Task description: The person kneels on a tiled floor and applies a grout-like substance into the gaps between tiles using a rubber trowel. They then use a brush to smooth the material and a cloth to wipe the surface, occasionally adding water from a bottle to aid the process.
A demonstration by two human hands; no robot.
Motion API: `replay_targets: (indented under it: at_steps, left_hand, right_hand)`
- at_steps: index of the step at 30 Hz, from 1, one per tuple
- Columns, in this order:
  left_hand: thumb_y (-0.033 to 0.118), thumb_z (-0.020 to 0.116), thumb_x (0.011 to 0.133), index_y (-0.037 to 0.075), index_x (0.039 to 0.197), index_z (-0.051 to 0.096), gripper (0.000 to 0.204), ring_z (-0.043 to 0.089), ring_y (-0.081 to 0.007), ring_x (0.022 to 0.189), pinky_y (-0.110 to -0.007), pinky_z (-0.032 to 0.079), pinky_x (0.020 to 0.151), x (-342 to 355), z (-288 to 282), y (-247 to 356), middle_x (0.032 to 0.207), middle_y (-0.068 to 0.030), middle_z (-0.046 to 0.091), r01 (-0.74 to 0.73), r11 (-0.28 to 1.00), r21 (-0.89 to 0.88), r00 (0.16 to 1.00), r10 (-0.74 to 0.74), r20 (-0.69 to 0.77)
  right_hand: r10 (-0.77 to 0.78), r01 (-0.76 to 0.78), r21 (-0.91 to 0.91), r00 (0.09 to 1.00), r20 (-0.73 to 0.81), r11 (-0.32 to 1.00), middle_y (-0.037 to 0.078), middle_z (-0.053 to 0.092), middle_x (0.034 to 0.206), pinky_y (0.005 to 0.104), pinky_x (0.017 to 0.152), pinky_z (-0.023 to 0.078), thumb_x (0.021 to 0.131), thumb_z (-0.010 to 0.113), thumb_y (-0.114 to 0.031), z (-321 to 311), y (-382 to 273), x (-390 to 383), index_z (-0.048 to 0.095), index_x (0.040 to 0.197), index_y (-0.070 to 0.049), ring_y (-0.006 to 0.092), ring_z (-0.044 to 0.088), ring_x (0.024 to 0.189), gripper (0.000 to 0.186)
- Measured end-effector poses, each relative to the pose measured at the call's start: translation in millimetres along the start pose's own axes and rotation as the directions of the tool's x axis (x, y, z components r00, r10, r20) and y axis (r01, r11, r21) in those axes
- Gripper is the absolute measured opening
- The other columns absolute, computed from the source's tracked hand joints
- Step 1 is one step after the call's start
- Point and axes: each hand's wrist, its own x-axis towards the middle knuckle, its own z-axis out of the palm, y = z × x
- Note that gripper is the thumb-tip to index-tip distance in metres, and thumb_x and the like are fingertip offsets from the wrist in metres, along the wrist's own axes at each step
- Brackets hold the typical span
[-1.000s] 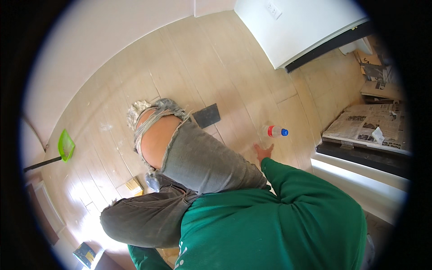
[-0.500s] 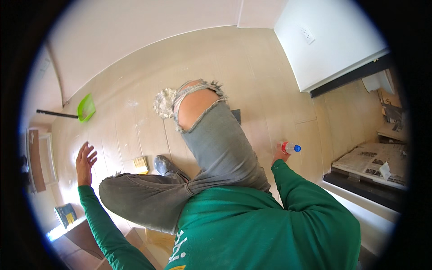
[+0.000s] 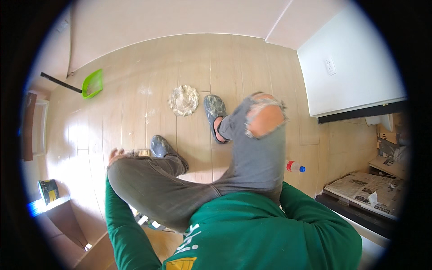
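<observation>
green dustpan [image 3: 92,83], plaster patch [image 3: 183,100], newspapers [image 3: 365,193] on the floor

Pale wood-look floor planks [image 3: 135,108] run up to cream walls [image 3: 148,20], with a white panel [image 3: 351,67] at the right. A green dustpan [image 3: 92,84] lies far left, and newspapers [image 3: 364,191] cover a dark ledge at the right.

The right hand is hidden behind the grey-trousered knee [image 3: 258,153], so its grip cannot be told. Only the knuckles of the left hand [image 3: 116,155] are seen. The small clear plastic bottle [image 3: 294,167] is partly covered.
</observation>
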Motion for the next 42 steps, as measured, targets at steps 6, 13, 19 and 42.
replay_targets:
  at_steps: [6,13,19,42]
  left_hand:
    - [0.034,0.067,0.106,0.007,0.139,0.064,0.043,0.07,-0.0225,0.095,-0.043,0.057,0.077,60.0,141.7,-121.5,0.1,-0.0115,0.073,0.291,0.95,-0.111,0.954,-0.297,-0.045]
    - [0.032,0.064,0.108,0.005,0.133,0.064,0.037,0.07,-0.0249,0.09,-0.044,0.056,0.074,51.2,189.1,-109.1,0.095,-0.0125,0.072,0.42,0.902,-0.1,0.903,-0.426,-0.054]
    - [0.03,0.062,0.109,0.002,0.127,0.064,0.033,0.07,-0.027,0.085,-0.045,0.055,0.072,42.0,192.1,-120.5,0.091,-0.0133,0.071,0.434,0.9,-0.044,0.897,-0.436,-0.069]
    - [0.014,0.068,0.103,-0.002,0.161,0.041,0.066,0.063,-0.0347,0.129,-0.04,0.054,0.106,-22.2,44.9,414.3,0.162,-0.0267,0.042,-0.646,0.762,0.045,0.733,0.603,0.315]
  right_hand:
    - [-0.194,0.18,-0.255,0.98,-0.033,0.95,0.017,0.075,0.112,0.0421,0.073,0.056,0.093,0.078,-0.031,-4.4,-120.2,29.0,0.057,0.141,-0.011,0.0303,0.072,0.089,0.055]
    - [-0.483,0.429,-0.461,0.876,0.002,0.777,0.017,0.078,0.106,0.0431,0.081,0.058,0.094,0.075,-0.031,-9.0,-246.7,87.5,0.067,0.129,-0.01,0.0321,0.075,0.093,0.042]
    - [-0.771,0.725,-0.392,0.634,0.059,0.567,0.019,0.079,0.103,0.0448,0.086,0.06,0.096,0.072,-0.032,31.7,-393.4,60.0,0.075,0.121,-0.008,0.0344,0.077,0.096,0.035]
    - [-0.992,0.751,-0.649,-0.12,0.048,-0.123,0.017,0.067,0.137,0.0463,0.111,0.052,0.086,0.074,-0.012,36.1,-602.1,49.7,0.067,0.133,-0.011,0.0364,0.064,0.127,0.047]
